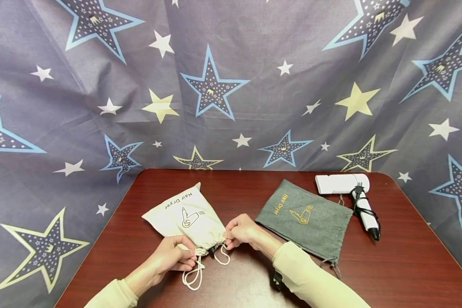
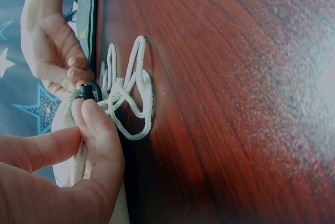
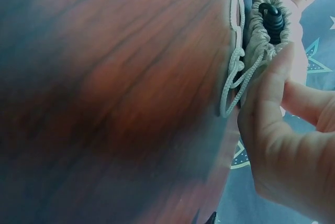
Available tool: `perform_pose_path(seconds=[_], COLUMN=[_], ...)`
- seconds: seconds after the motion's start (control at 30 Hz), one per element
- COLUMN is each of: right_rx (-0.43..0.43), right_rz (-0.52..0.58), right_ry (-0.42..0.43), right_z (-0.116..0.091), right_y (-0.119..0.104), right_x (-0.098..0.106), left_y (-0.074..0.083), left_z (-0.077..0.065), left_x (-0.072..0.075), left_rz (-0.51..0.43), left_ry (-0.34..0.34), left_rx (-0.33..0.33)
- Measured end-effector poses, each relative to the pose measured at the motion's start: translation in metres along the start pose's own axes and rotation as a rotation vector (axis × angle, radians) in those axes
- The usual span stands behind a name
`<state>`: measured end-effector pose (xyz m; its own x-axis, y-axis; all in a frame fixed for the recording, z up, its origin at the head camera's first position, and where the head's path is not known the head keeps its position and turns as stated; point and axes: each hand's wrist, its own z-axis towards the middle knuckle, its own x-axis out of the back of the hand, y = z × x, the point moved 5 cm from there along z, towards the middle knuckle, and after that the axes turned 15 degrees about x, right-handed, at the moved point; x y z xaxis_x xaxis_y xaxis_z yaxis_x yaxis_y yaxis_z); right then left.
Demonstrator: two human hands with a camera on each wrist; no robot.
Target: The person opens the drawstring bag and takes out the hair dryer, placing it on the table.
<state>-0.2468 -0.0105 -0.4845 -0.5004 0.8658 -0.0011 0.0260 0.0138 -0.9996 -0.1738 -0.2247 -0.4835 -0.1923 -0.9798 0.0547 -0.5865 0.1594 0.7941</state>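
A cream drawstring bag (image 1: pixel 200 209) printed "Hair Dryer" lies at the left of the table, its gathered mouth towards me. My left hand (image 1: pixel 177 252) pinches the left edge of the mouth between thumb and fingers. At the opposite edge, my right hand (image 1: pixel 240 231) pinches the cloth by the drawstring. A black ribbed cord end (image 3: pixel 273 23) pokes out of the partly gathered opening between the hands; the rest of that item is hidden inside. White drawstring loops (image 2: pixel 131 98) hang from both sides of the mouth onto the wood.
A grey drawstring bag (image 1: pixel 304 216), also printed "Hair Dryer", lies flat beyond my right forearm. Behind it at the right is a white hair dryer (image 1: pixel 340 184) with its black cord wound round the handle. The reddish-brown table (image 1: pixel 404 252) meets a star-patterned cloth (image 1: pixel 231 55) at the back.
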Motion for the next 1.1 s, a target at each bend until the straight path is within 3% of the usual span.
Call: perform_pose_path(seconds=[1.1], right_rx=[-0.001], right_rz=[0.007], right_ry=[-0.002], right_z=[-0.0006], right_y=[0.0005], right_x=[0.005], left_y=[-0.0044], left_z=[-0.0045], left_x=[0.0044], left_rz=[-0.018], left_ry=[0.005], left_rx=[0.009])
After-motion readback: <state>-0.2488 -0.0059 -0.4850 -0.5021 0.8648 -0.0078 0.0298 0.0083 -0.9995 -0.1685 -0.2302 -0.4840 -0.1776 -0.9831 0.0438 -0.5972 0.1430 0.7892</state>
